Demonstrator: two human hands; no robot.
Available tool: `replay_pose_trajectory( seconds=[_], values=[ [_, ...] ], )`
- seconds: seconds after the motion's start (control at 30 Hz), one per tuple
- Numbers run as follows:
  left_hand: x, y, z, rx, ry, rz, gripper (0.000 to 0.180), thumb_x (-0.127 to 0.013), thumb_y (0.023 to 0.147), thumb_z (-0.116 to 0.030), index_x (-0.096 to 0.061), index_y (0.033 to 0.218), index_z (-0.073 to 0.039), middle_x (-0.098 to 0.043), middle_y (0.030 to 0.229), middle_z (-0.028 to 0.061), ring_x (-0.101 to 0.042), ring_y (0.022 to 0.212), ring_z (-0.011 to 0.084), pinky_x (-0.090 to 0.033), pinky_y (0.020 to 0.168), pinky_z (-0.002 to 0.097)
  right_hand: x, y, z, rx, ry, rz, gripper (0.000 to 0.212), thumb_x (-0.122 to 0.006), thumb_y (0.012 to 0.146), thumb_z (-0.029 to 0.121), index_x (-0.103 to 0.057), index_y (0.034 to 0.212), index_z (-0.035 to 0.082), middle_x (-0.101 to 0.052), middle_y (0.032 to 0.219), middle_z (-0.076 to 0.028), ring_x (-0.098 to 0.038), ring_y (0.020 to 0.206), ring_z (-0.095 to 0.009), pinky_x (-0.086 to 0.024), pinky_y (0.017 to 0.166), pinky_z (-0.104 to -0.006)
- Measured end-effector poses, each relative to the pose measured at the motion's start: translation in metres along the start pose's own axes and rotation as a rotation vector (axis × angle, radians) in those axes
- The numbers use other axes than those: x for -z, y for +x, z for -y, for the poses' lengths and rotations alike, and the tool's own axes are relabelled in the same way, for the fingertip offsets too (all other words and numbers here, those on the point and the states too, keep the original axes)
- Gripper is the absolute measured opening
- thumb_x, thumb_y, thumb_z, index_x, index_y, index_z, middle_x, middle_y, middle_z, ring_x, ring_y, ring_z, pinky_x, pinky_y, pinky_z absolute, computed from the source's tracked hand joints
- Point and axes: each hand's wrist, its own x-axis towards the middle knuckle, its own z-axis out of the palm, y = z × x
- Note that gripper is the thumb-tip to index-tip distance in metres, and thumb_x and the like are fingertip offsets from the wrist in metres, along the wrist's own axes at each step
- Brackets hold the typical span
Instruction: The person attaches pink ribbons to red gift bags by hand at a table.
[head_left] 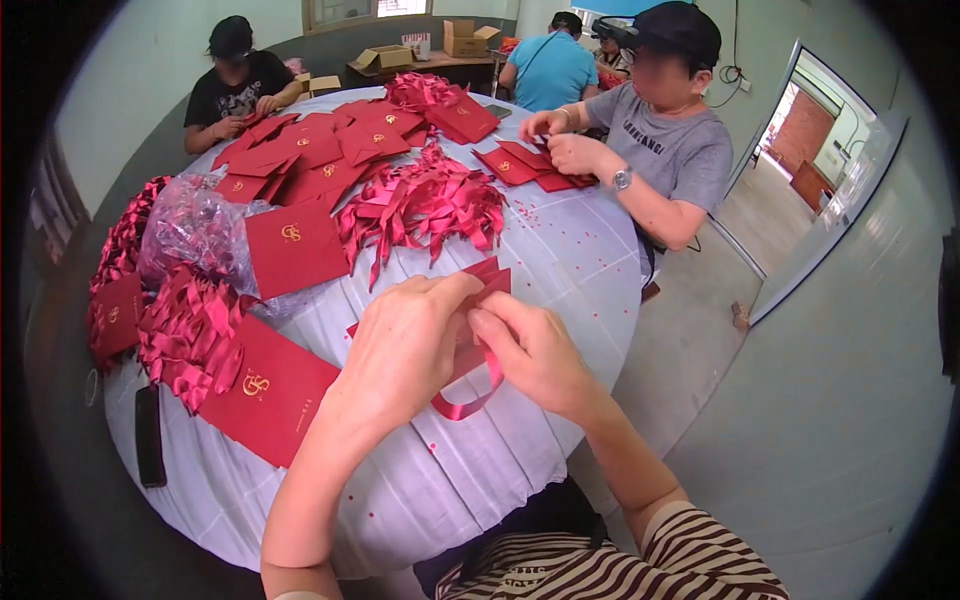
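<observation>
Over the near side of the table, both my hands meet at a small red paper bag (466, 357). A loop of red satin ribbon (468, 408) hangs from its near side. My left hand (405, 340) is closed around the bag's left part, its fingertips mostly hidden. My right hand (535, 352) pinches the bag's upper edge beside the ribbon, thumb bent inward. Just left of my left forearm lies a large flat red bag (268, 385) with a gold emblem. Beyond my hands sits a loose pile of red ribbons (425, 205).
A second ribbon pile (190, 335), a clear plastic bag (195, 230) and a dark phone (150, 437) lie on the left. Stacked red bags (320, 150) cover the table's far part. Co-workers sit around it; one in a grey shirt (660, 145) handles red bags at right.
</observation>
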Motion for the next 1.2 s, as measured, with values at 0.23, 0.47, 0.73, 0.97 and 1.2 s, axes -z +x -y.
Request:
replay_pose_trajectory(
  seconds=[0.23,0.47,0.73,0.97,1.2],
  values=[
    [-0.006,-0.003,0.001,0.016,-0.096,-0.001,0.028,-0.061,0.074,0.005,-0.048,0.098,0.0,-0.063,0.082,0.0188,-0.061,0.08,0.037,-0.047,0.071,0.0426,0.029,0.015,0.0,0.314,-0.219,-0.199,0.006,-0.064,0.085,0.007,-0.062,0.089,0.002,-0.054,0.079,-0.006,-0.052,0.067,-0.012,-0.041,0.058,-0.0262],
    [-0.003,0.005,-0.004,0.005,-0.013,0.058,0.026,-0.063,0.073,0.007,-0.048,0.093,0.001,-0.063,0.085,0.0168,-0.062,0.083,0.0356,-0.048,0.071,0.04,0.064,0.058,0.008,0.45,-0.473,0.296,0.011,-0.064,0.081,0.014,-0.065,0.08,0.003,-0.053,0.082,-0.009,-0.053,0.075,-0.022,-0.042,0.068,-0.0318],
    [-0.006,-0.001,-0.007,-0.001,0.074,0.045,0.022,-0.064,0.071,0.007,-0.055,0.091,0.001,-0.064,0.082,0.0156,-0.062,0.078,0.0308,-0.048,0.07,0.0372,0.042,0.123,0.044,-0.064,-0.696,1.125,0.023,-0.065,0.077,0.025,-0.068,0.077,0.002,-0.062,0.062,-0.009,-0.056,0.062,-0.019,-0.042,0.059,-0.0362],
    [-0.013,-0.002,-0.009,-0.022,0.034,0.04,0.025,-0.059,0.072,0.007,-0.049,0.094,0.0,-0.057,0.071,0.0196,-0.057,0.071,0.0376,-0.044,0.068,0.0451,0.043,0.128,0.03,-0.047,-0.513,1.142,0.023,-0.073,0.07,0.016,-0.074,0.091,0.006,-0.068,0.074,-0.004,-0.059,0.069,-0.014,-0.045,0.065,-0.0311],
    [-0.012,-0.002,-0.005,0.012,-0.055,0.039,0.022,-0.059,0.075,0.011,-0.05,0.093,0.002,-0.063,0.08,0.0187,-0.063,0.072,0.0331,-0.049,0.065,0.0349,0.04,0.116,-0.002,-0.148,-0.32,0.961,0.019,-0.072,0.071,0.016,-0.074,0.086,0.005,-0.068,0.073,-0.005,-0.058,0.068,-0.012,-0.045,0.065,-0.0305]
  ],
)
